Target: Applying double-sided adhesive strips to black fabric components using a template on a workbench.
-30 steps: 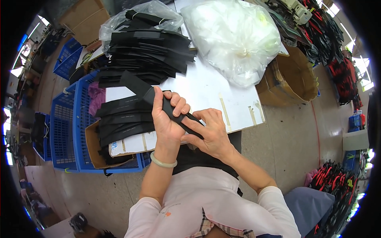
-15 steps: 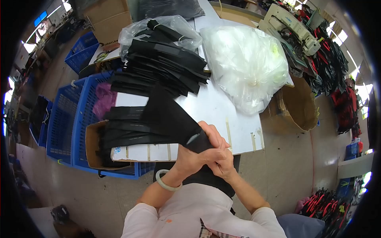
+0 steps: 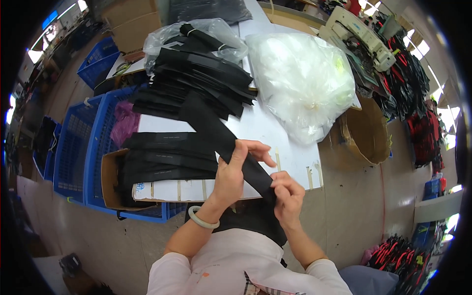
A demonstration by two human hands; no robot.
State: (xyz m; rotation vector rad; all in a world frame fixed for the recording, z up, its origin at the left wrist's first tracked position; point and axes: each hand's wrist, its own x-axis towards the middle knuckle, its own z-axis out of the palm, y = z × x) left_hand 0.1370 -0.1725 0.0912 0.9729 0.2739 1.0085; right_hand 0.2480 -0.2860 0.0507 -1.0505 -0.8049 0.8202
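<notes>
A long black fabric strip [image 3: 214, 127] slants across the front of the white table, from the pile down to my waist. My left hand [image 3: 234, 169] holds it around the middle, thumb on top, with some fingers stretched out beyond its edge. At the strip's near end my right hand [image 3: 288, 194] pinches the edge between thumb and curled fingers. To the left, several black fabric pieces with small pale labels [image 3: 162, 156] lie in overlapping rows, partly under the strip. Farther back is a larger heap of black strips [image 3: 196, 73].
A clear bag of white material [image 3: 305, 83] takes up the table's right side. Blue plastic crates [image 3: 81, 152] and a small cardboard box [image 3: 113, 184] stand at the left. An open carton [image 3: 368, 130] and a sewing machine [image 3: 356, 34] are at the right.
My hands were close together at the strip's near end. They have moved apart, the left up along the strip and the right slightly to the right, and the strip now lies straighter.
</notes>
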